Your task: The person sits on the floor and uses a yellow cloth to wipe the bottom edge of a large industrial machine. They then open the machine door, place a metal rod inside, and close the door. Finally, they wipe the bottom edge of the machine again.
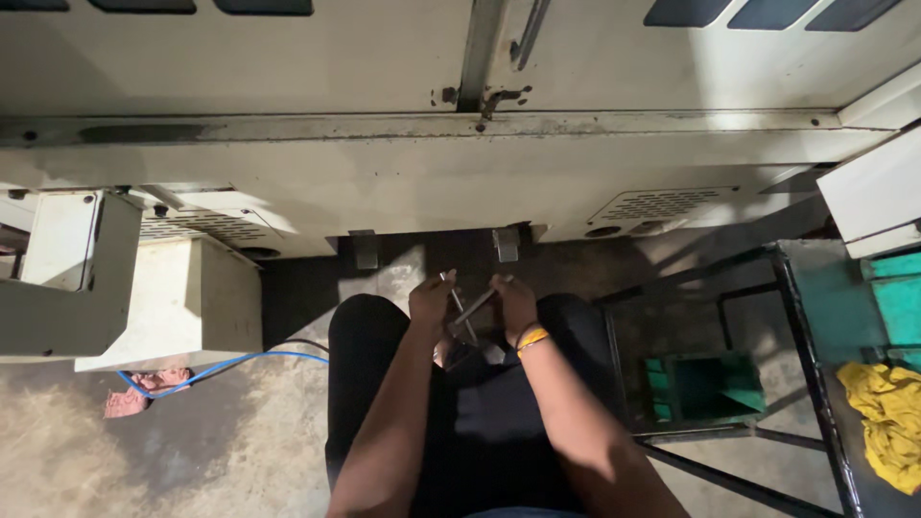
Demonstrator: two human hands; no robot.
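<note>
Both hands are closed around thin metal rods. The left hand [432, 299] holds one rod [459, 309], and the right hand [515, 305] holds another rod [477, 305], crossing above the lap, near the machine's [384, 173] bottom edge.

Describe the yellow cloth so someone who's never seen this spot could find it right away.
Start at the big cream-coloured metal machine cabinet across the top, then go to the dark-framed metal stand with a green top at the right edge. The crumpled yellow cloth lies on that stand, the only bright yellow, soft thing there; the green plastic bin below is rigid.
</note>
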